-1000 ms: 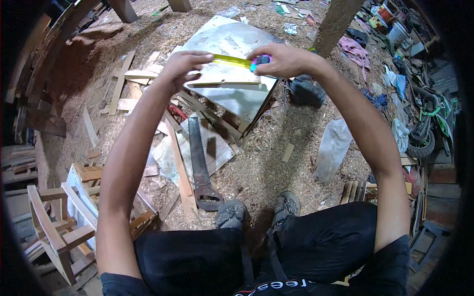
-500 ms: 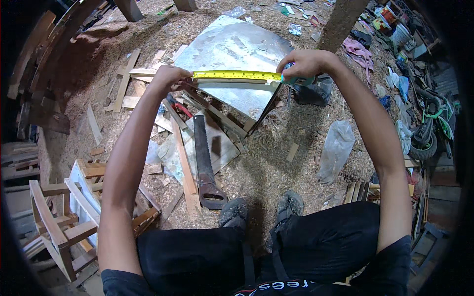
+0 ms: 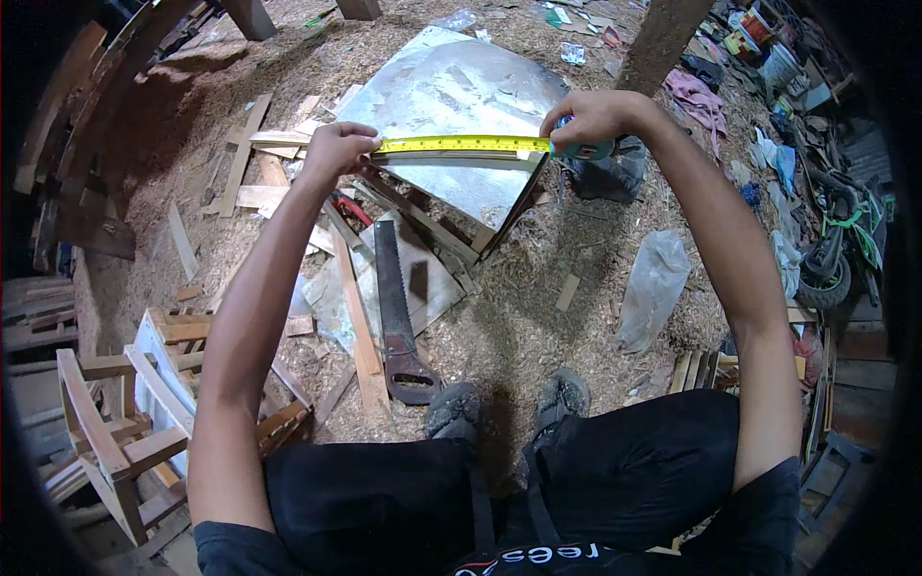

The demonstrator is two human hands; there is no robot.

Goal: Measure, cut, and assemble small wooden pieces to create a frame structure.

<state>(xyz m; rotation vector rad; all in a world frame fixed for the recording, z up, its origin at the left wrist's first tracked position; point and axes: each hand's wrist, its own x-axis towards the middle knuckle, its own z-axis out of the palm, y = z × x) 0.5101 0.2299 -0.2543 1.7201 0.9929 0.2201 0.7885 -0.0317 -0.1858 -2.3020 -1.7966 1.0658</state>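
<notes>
Shavings-strewn ground (image 3: 538, 278) spreads out in front of me, with a low, pale-topped bench (image 3: 451, 86) at the far middle. A wooden frame (image 3: 120, 464) stands at near left; a handsaw (image 3: 394, 298) lies between the bench and the person's shoes (image 3: 453, 411), handle near. Over the bench, a tape measure (image 3: 461, 144) extends left to right along a thin wooden strip (image 3: 451, 156); I cannot tell whether they touch. The right hand (image 3: 591, 120) grips the tape's case; the left hand (image 3: 336, 154) pinches the blade's left end.
</notes>
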